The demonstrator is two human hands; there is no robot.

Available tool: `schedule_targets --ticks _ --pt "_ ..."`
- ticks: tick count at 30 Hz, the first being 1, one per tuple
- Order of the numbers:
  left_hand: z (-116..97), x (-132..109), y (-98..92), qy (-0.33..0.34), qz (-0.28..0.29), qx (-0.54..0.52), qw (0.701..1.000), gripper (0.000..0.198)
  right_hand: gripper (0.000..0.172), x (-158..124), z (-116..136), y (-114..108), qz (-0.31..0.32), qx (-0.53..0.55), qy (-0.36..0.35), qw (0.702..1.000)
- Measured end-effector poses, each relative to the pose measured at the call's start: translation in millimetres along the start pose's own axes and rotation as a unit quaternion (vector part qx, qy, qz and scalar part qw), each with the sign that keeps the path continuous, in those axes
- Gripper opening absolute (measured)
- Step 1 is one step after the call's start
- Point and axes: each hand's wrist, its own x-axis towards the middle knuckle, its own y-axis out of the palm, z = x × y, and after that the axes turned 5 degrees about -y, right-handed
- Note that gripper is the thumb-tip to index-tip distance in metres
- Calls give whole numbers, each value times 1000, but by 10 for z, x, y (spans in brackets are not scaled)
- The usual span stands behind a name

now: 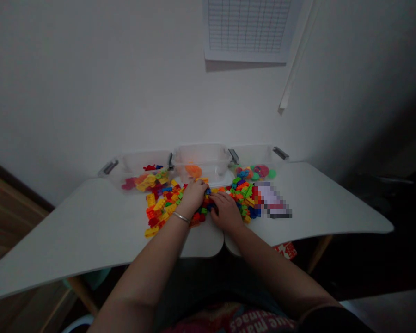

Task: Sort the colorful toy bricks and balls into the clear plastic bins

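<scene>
A heap of coloured toy building bricks (166,210) lies on the white table in front of me. My left hand (194,195) is over the middle of the heap, its fingers bent inward and closed; whatever they hold is hidden. Just right of it, my right hand (228,212) rests low at the heap's edge, thumb and fingers apart, fingertips among the bricks. Blue and red pieces show in the gap between both hands. Green, orange and blue bricks (244,189) spread beyond my right hand.
Three clear plastic bins stand along the wall: a left bin (138,161) with mixed pieces, a middle bin (201,155) with an orange piece, and a right bin (254,155) with round pieces. A blurred phone-like object (273,199) lies right of the heap on the table (319,199).
</scene>
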Motion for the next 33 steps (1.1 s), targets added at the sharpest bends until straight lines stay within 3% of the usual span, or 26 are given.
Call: schedule_targets --ticks 4,10,13,17,19,21,24,27,33 --pt "36 7 51 6 -23 -36 999 25 44 -1 -5 2 -3 2 -3 1000" --pt "112 -15 -20 -8 -125 -178 976 21 40 -4 -5 4 -9 7 0 1000" --pt "197 -50 -144 -32 -225 -243 943 16 39 -6 -6 3 -14 14 -3 1000" --pt "423 -111 -262 -142 -369 -303 867 14 36 -9 -12 1 -13 20 -3 1000" --pt "572 -132 -296 -193 -415 -322 829 17 35 -10 -16 0 -13 22 -1 1000" --pt "724 -142 -328 -216 -442 -292 820 14 35 -11 -22 1 -12 24 0 1000" --pt "921 -142 -379 -232 -434 -223 841 8 33 -13 -34 3 -7 26 -1 1000" --pt "1056 -137 -409 -239 -378 -177 877 14 32 -16 -42 1 -10 28 -3 1000" --pt "1109 -150 -387 -249 -269 -90 926 26 28 -10 -42 -5 -7 34 -6 999"
